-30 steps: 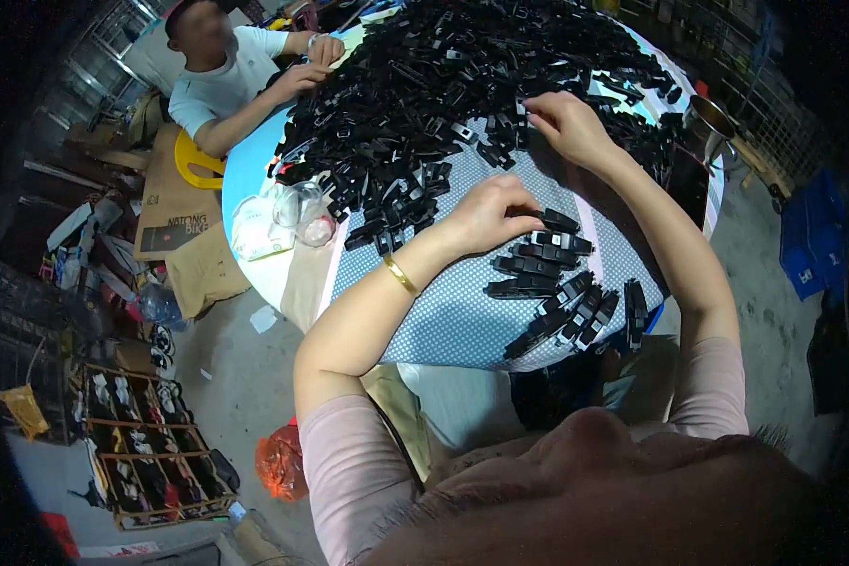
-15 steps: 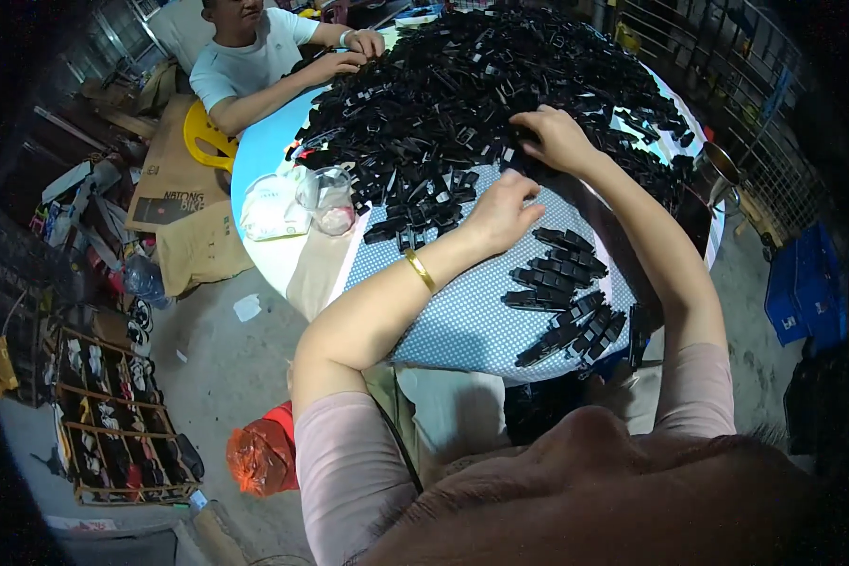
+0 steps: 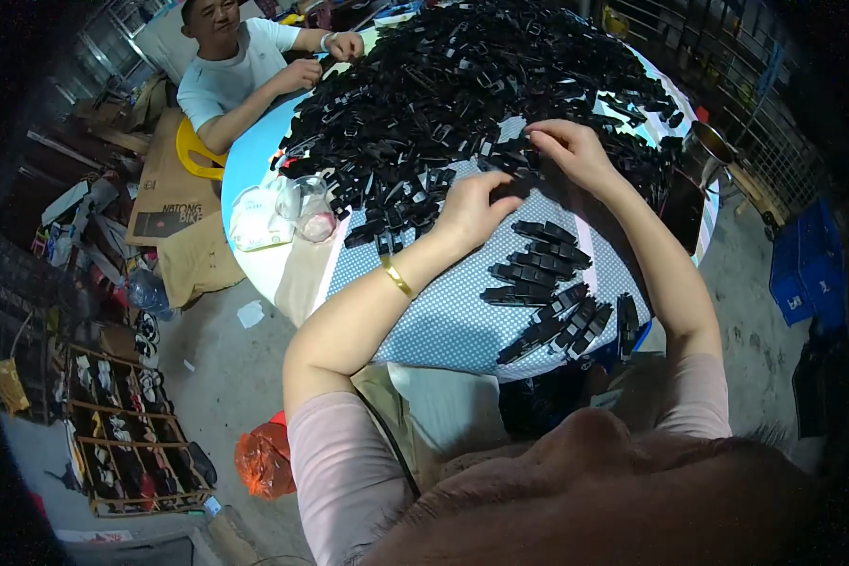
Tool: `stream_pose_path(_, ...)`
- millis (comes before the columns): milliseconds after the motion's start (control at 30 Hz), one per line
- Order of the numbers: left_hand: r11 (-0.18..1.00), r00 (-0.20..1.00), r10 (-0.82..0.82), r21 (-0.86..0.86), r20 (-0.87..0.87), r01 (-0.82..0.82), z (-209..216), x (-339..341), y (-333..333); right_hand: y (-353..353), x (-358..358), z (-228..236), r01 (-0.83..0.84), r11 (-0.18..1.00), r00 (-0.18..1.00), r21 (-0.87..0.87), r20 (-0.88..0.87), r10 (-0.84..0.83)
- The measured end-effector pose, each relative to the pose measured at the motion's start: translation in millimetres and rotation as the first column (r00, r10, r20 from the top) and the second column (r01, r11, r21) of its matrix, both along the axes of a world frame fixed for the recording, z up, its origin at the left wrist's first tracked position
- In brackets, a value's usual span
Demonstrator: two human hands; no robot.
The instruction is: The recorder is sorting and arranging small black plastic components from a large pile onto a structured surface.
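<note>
A large heap of small black pieces [image 3: 443,90], some with metal buckles, covers the far part of the round table. My left hand [image 3: 470,209] is at the heap's near edge, thumb and fingers curled round a blurred black piece [image 3: 523,181]. Opposite it, my right hand [image 3: 580,158] bends its fingers inward over the pile's edge; what they grip is hidden among the dark parts. Nearer my body, several black clip-like pieces lie in side-by-side rows [image 3: 538,266] on the patterned cloth [image 3: 424,325]. Another close group [image 3: 561,325] lies below them.
A clear plastic cup [image 3: 315,222] and a white bag [image 3: 259,219] stand at the table's left. Across the table, a person [image 3: 241,71] works at the heap's left side. A metal container [image 3: 707,146] is at the right edge; a blue box [image 3: 807,259] stands on the floor.
My hands have drawn closer together, the left pulling slightly back and the right shifting a little right and nearer. The other person's head has risen in view. The whole view has shifted slightly.
</note>
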State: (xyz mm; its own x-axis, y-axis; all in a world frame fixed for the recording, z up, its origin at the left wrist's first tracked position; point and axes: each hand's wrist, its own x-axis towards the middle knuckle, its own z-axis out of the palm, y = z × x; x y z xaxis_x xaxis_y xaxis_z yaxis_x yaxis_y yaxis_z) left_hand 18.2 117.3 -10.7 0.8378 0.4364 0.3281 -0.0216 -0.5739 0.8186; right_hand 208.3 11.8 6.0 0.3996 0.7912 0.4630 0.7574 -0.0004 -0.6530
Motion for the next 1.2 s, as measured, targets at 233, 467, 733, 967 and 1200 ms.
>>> stream_pose_path(233, 0.905, 0.998, -0.022, 0.422, -0.057, 0.044, -10.8, -1.8, 1.5, 4.2, -10.4, -19.7, 0.066, 0.993, 0.815, -0.095, 0.579, 0.001)
stream_pose_path(467, 0.879, 0.997, -0.067, 0.471, -0.044, 0.08, -10.2, -4.5, 7.6, -9.0, -3.5, -14.1, 0.066, 0.985, 0.858, -0.158, 0.514, 0.025)
stream_pose_path(733, 0.895, 0.993, -0.012, 0.442, -0.121, 0.065, -1.5, -7.4, 7.3, -9.6, -27.8, -1.9, -0.357, 0.886, 0.93, -0.295, -0.029, 0.366)
stream_pose_path(967, 0.918, 0.991, 0.017, 0.394, -0.134, 0.037, -3.9, -5.7, 9.2, -15.9, -27.2, 8.2, -0.293, 0.889, 0.932, -0.353, 0.101, 0.348)
stream_pose_path(1200, 0.944, 0.991, 0.032, 0.329, -0.131, 0.013, -2.5, -6.5, 11.7, -23.0, -19.7, 13.5, -0.166, 0.937, 0.869, -0.306, 0.405, 0.286)
